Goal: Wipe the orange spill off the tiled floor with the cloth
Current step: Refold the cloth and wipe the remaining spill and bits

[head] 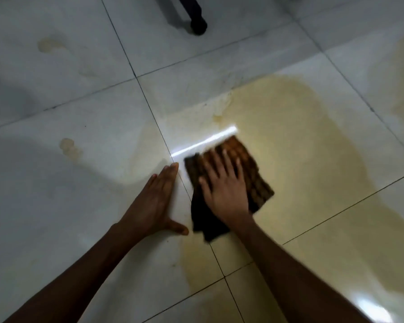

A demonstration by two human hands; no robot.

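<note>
Indoor room, exact type cannot be told. Evidence: glossy pale tiled floor (79, 171) with dark grout lines, and one black furniture leg (196, 17) standing on it.

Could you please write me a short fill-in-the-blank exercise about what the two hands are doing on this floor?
1. The right hand presses flat on the brown ____.
2. The left hand rests with straight fingers on the bare ____, beside the cloth.
3. The yellowish spill spreads mostly to the ____ of the cloth.
4. At the top stands a ____ furniture leg.

Missing words: cloth; floor; right; black
</note>
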